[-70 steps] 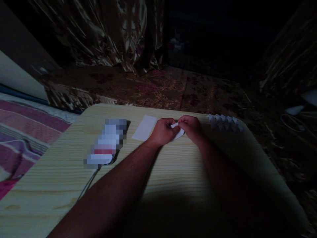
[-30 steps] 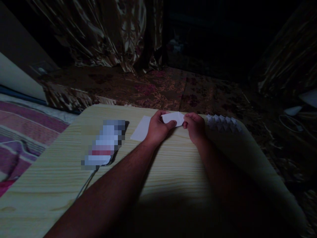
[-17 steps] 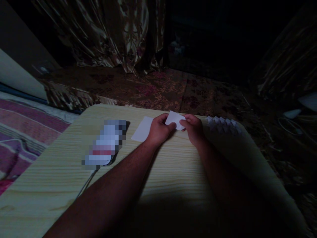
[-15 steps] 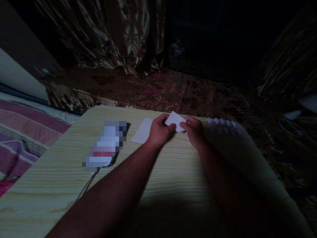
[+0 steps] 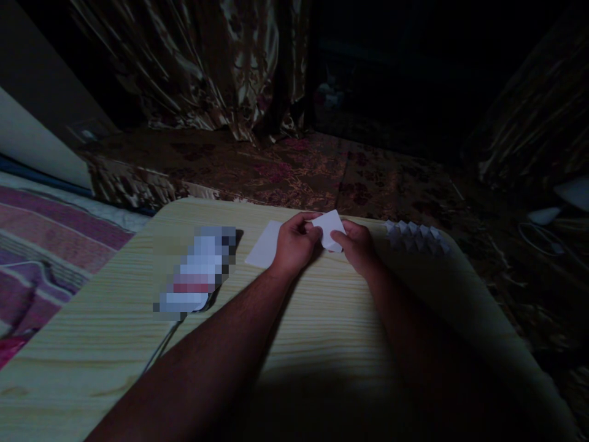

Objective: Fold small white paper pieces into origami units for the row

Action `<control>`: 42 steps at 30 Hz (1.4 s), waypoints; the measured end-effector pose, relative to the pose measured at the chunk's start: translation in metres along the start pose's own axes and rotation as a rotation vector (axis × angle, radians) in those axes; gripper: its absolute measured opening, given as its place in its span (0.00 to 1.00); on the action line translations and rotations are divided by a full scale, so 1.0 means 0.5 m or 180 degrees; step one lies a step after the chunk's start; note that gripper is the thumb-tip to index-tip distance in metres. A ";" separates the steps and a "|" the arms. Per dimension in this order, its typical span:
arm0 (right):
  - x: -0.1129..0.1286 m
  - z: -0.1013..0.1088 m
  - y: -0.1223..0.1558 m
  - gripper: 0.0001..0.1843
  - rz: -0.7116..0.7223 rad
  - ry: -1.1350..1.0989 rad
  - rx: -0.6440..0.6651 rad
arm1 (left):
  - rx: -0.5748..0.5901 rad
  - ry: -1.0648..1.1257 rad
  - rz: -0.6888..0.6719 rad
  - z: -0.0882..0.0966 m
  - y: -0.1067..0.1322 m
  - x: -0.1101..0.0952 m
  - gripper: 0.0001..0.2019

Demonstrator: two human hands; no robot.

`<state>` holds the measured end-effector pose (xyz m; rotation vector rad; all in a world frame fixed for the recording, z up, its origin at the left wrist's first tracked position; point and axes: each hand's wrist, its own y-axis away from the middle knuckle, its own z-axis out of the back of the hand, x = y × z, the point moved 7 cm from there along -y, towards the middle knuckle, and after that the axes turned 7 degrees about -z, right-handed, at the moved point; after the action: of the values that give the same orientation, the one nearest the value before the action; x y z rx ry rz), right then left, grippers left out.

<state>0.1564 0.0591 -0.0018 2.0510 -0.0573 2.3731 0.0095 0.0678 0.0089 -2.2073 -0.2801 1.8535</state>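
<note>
A small white piece of paper (image 5: 331,229) is pinched between both hands near the far edge of a light wooden table (image 5: 294,319). My left hand (image 5: 292,244) grips its left side with closed fingers. My right hand (image 5: 357,247) holds its right side between thumb and fingers. A flat white paper rectangle (image 5: 264,244) lies on the table just left of my left hand. A row of several small folded white paper pieces (image 5: 416,237) sits to the right of my right hand.
A blurred-out object (image 5: 197,270) with a cable lies on the table's left part. A striped red cloth (image 5: 41,245) is at the left. Dark patterned fabric (image 5: 285,166) lies past the table's far edge, with curtains behind it. White objects and a cable lie at the far right.
The paper lay low between my fingertips, was lifted and spread wide between the hands, and is now turned and drawn in closer between them. The other papers have not moved.
</note>
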 end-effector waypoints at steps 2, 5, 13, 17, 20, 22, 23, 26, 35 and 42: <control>0.000 -0.001 0.000 0.14 0.0010 -0.0015 0.0018 | 0.0004 -0.0015 0.0023 -0.001 0.000 0.000 0.16; 0.002 -0.001 0.002 0.14 0.0031 -0.0020 0.0036 | -0.0040 -0.0026 0.0076 0.002 0.001 0.002 0.17; 0.006 -0.005 0.005 0.15 0.0034 -0.0271 0.0132 | -0.0072 -0.0083 0.0145 0.004 0.000 0.002 0.15; 0.005 -0.001 0.005 0.19 -0.0067 -0.0349 0.0051 | -0.0087 -0.0151 0.0189 0.005 -0.001 0.000 0.11; 0.011 0.002 0.007 0.20 -0.0044 -0.0429 0.0025 | -0.0068 -0.0108 0.0187 0.004 0.000 0.001 0.08; 0.017 0.001 0.009 0.19 -0.0002 -0.0462 0.0073 | -0.0050 -0.0055 0.0184 0.004 0.000 0.002 0.07; 0.018 0.000 0.010 0.19 0.0005 -0.0460 0.0092 | -0.0039 -0.0030 0.0184 0.003 0.000 0.002 0.07; 0.019 0.000 0.012 0.18 -0.0050 -0.0389 0.0122 | -0.0023 0.0015 0.0210 0.003 0.000 0.005 0.06; 0.012 -0.002 0.012 0.19 -0.0161 -0.0395 0.0235 | -0.0148 -0.0023 0.0249 0.011 -0.002 0.013 0.08; 0.018 -0.004 0.013 0.22 -0.0034 -0.0175 0.0169 | -0.0140 -0.0040 0.0245 0.008 0.000 0.012 0.10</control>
<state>0.1531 0.0525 0.0067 2.1339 0.0168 2.3372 0.0068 0.0700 0.0027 -2.2664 -0.2436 1.9193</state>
